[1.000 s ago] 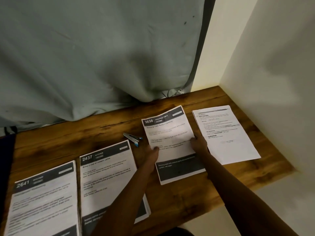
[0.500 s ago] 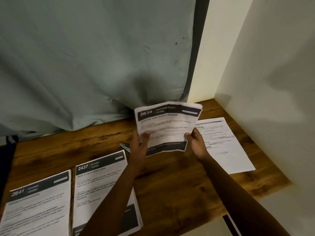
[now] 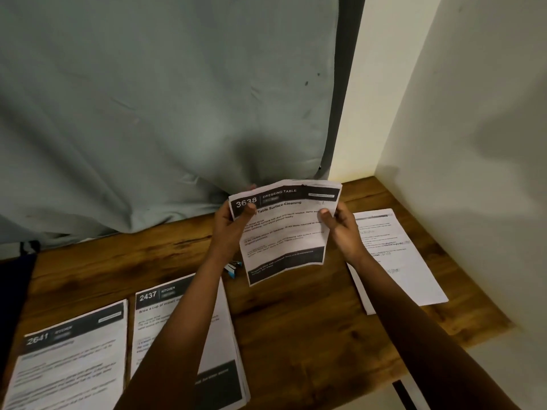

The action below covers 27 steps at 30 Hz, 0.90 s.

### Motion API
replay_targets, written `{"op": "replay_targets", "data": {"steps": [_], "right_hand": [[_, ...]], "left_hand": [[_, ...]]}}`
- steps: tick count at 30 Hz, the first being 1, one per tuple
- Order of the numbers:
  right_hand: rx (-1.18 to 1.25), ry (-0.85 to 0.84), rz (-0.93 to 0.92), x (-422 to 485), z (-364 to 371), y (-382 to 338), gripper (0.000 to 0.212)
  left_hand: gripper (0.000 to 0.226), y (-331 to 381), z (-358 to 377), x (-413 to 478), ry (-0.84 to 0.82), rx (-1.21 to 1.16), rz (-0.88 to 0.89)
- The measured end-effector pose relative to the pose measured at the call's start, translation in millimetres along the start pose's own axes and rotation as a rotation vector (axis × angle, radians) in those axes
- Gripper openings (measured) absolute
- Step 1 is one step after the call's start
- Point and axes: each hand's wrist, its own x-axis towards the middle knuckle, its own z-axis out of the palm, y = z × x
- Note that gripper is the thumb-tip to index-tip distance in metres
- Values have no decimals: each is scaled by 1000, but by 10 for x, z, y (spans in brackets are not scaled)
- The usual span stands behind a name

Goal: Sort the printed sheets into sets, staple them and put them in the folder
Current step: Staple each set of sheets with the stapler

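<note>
the 3638 sheets [image 3: 284, 235] are held up clear of the worktop [image 3: 296, 335]. their long axis runs 12 to 6 o'clock, header at 12, print facing the camera. the left hand [image 3: 232, 229] pinches the 9 o'clock edge by the header, thumb on front. the right hand [image 3: 340, 232] pinches the 3 o'clock edge. a second ago they lay flat on the worktop, and half a second ago both grips sat lower. what may be a stapler [image 3: 231, 269] lies at their 7 o'clock.

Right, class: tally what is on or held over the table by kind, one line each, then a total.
Paper sets: 4 (3638 set, held by the left hand and right hand; 2437 set; 2641 set; plain set)
Stapler: 1
Total: 5
</note>
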Motion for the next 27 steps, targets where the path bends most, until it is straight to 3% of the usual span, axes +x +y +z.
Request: {"op": "replay_targets", "data": {"steps": [3, 10, 13, 16, 18, 21, 22, 25, 27], "right_hand": [[0, -1, -19, 42, 10, -21, 25], [-16, 32, -2, 162, 18, -111, 24], [-69, 15, 101, 220, 1, -126, 17], [-69, -19, 334, 234, -5, 19, 17], [-98, -41, 493, 185, 14, 133, 20], [-413, -193, 643, 44, 61, 254, 27], [-497, -237, 653, -8, 74, 308, 26], [-385, -257, 655, -121, 70, 515, 22], [-434, -269, 590, -144, 93, 658, 24]], "left_hand": [[46, 86, 4, 57, -75, -89, 32], [37, 114, 15, 96, -114, -147, -80], [48, 70, -72, 79, -173, -117, -163], [53, -97, -146, -18, -196, -162, -213], [46, -254, -146, -125, -158, -260, -264], [28, -530, -142, -285, -12, -423, -434], [25, -645, -160, -331, 27, -470, -481], [18, -913, -227, -450, 91, -562, -560], [18, -1054, -282, -492, 125, -554, -584]]}}
